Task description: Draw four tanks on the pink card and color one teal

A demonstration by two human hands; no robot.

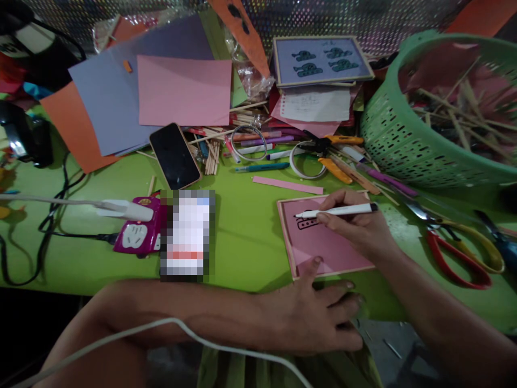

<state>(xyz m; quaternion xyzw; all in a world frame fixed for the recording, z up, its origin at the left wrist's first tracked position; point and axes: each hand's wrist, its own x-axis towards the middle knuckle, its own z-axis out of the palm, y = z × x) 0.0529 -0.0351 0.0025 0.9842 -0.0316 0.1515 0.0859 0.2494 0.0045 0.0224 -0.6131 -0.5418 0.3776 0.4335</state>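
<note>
A pink card with a thin wooden-stick border point(299, 253) lies on the green table. Black marker lines form a small shape with dots near its upper middle. My right hand point(359, 229) grips a white marker point(343, 210), whose tip meets the drawing at the shape's upper left. Spread fingers show on my left hand point(319, 310), which rests at the card's lower edge with the thumb on the pink surface. Part of the drawing is hidden behind my right fingers.
Scissors point(460, 253) and a green basket of sticks point(388, 118) are at right. Pens, tape point(309, 161) and a pink strip point(287, 185) lie beyond the card. A lit phone point(188, 231), a magenta power adapter point(139, 229) and a dark phone point(175, 156) stand left.
</note>
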